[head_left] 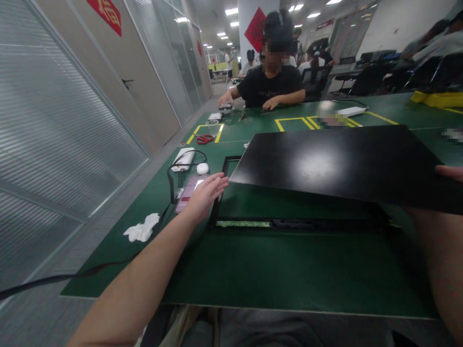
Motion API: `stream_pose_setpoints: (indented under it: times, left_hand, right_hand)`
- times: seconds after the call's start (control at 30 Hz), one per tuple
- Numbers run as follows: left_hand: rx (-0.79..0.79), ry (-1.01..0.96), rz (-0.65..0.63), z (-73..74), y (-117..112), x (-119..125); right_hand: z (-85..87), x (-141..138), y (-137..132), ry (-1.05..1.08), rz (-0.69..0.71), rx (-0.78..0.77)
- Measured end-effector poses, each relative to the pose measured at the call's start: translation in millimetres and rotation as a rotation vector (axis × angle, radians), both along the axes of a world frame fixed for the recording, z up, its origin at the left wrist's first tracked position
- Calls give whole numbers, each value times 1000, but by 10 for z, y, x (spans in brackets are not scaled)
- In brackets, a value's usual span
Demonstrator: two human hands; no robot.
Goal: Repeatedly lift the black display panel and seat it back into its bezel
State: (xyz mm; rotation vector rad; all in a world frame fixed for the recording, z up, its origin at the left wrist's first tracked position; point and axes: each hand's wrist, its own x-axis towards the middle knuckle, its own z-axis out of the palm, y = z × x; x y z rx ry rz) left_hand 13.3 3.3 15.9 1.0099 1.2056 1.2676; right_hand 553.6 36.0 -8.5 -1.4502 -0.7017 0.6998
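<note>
A large, glossy black flat panel (347,164), perhaps a display screen, is held tilted above the table. At its right end is my right hand (449,172), its thumb side over the edge and the other fingers hidden underneath. My left hand (209,195) is at the panel's near left corner with fingers stretched out, and I cannot tell whether the fingertips touch it. Below the panel lies a thin black rectangular frame (325,225), partly covered. A green circuit strip (243,224) runs along its near side.
Left of the frame lie a phone (186,196), a white earbud case (202,168), a white power bank (183,159) with a cable, and crumpled tissue (142,228). Red-handled scissors (205,139) lie farther back. Across the green table (289,274) a person (271,86) handles a small device.
</note>
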Motion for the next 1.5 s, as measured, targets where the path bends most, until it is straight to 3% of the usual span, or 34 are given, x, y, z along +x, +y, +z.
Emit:
stream_pose_setpoints:
  times: [0.1, 0.17, 0.27, 0.4, 0.47, 0.53, 0.7, 1.07, 1.5]
  left_hand:
    - [-78, -165, -107, 88, -58, 12]
    - [-115, -211, -150, 126, -71, 0]
    - [-117, -223, -150, 145, -48, -36]
    - [-71, -244, -84, 143, 4, -76]
    - [-50, -243, -53, 150, 14, -85]
    - [-11, -239, -34, 162, 12, -91]
    - [62, -225, -17, 176, 13, -128]
    - [23, -246, 21, 170, 11, -98]
    - [-59, -236, 89, 145, 15, -57]
  right_hand:
    - [84, -35, -103, -80, -77, 80]
    - [139, -125, -139, -95, 2, 53]
    - [196, -329, -122, 103, 107, -3]
    - [233, -561, -81, 193, 240, -213]
    - [247, -619, -76, 237, 270, -373]
    - [264, -650, -71, 262, 284, -439]
    - [282, -682, -42, 266, 236, -249]
    - [122, -579, 20, 82, 259, -292]
    - [81, -573, 32, -22, 225, -296]
